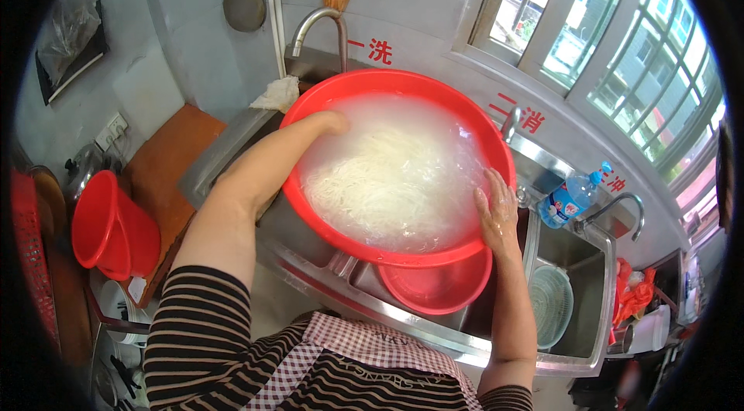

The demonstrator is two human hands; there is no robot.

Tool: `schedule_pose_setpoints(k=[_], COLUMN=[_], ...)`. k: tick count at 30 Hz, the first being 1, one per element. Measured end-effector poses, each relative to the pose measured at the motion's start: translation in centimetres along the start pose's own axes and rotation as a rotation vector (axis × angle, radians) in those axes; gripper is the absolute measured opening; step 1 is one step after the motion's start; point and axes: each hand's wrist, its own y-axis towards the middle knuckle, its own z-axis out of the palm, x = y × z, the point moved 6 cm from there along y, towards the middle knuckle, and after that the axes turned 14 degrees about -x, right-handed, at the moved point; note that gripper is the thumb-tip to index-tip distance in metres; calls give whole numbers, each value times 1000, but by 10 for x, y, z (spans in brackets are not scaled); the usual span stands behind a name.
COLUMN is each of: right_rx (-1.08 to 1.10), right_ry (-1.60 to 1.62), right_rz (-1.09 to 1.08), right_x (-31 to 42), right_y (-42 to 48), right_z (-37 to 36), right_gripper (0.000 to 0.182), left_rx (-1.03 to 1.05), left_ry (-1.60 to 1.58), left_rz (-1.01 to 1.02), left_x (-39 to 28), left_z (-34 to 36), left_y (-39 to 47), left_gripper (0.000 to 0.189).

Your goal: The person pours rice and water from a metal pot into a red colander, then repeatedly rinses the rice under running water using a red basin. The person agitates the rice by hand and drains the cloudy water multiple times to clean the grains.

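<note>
A large red plastic basin (401,81) rests on top of the stainless steel sink, tilted a little. Cloudy water fills it, and a mass of thin white noodle-like strands (401,178) lies in the water. My left hand (336,121) reaches over the left rim and is sunk in the water past the knuckles, so its fingers are hidden. Against the right rim my right hand (499,210) lies flat and wet, thumb spread from the fingers. Below the large basin's front edge, a smaller red basin (439,289) sits in a sink compartment.
A curved faucet (319,19) rises behind the basin. To the right stand a blue-labelled bottle (568,202), another faucet (616,202) and a pale green colander (551,306) in a sink compartment. At left, a red bucket (116,231) stands beside an orange-brown board (165,161).
</note>
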Motion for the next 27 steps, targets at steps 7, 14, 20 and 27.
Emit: schedule_pose_setpoints(k=[7, 14, 20, 27], right_rx=[-9, -41, -50, -33], right_ry=[37, 85, 90, 29], right_rz=[35, 70, 96, 64], right_x=[-1, 6, 5, -1], right_y=[-1, 0, 0, -2], right_z=[-5, -8, -10, -4], right_gripper=[46, 40, 40, 43], left_rx=[44, 150, 263, 417], left_ry=[-309, -409, -284, -84], left_rz=[54, 138, 256, 374], left_x=[-23, -83, -145, -197], left_z=[12, 47, 77, 109], left_y=[22, 15, 9, -51], left_gripper=[52, 59, 65, 62])
